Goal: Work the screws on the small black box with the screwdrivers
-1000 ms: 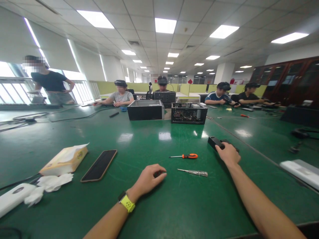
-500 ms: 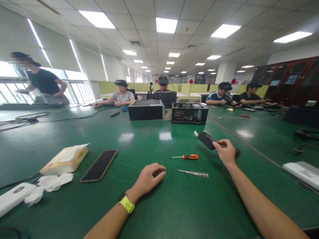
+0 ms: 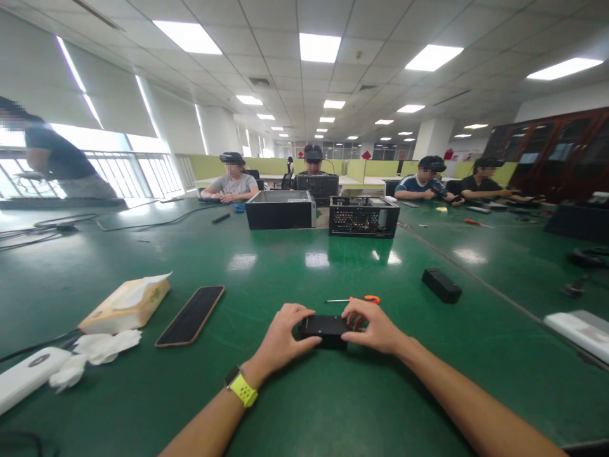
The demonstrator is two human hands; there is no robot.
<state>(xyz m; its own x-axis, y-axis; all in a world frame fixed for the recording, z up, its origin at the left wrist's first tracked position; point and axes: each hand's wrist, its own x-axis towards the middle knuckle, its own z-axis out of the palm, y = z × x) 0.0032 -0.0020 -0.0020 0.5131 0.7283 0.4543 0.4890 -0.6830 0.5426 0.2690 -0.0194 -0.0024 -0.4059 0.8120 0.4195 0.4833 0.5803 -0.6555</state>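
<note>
A small black rectangular box (image 3: 325, 328) with small screw-like dots on its top lies level between my hands, at or just above the green table. My left hand (image 3: 289, 331) grips its left end, thumb on the near side and fingers on the far side. The right end is held between the thumb and fingers of my right hand (image 3: 370, 327). Just beyond my right hand lies an orange-and-black screwdriver (image 3: 339, 301), its handle partly covered. A clear-handled screwdriver is hidden from sight. Farther right rests a second black box (image 3: 441, 285).
To the left are a phone (image 3: 191, 316), a tissue pack (image 3: 124, 304), crumpled tissues (image 3: 105, 346) and a white device (image 3: 29, 377). Two computer cases, one closed-sided (image 3: 280, 212) and one with a perforated side (image 3: 363, 219), stand ahead. A white power strip (image 3: 578, 333) lies right; people sit opposite.
My right hand has brought one black box left and down to my left hand, which now grips it too. The second box, formerly mostly behind my right hand, is now exposed.
</note>
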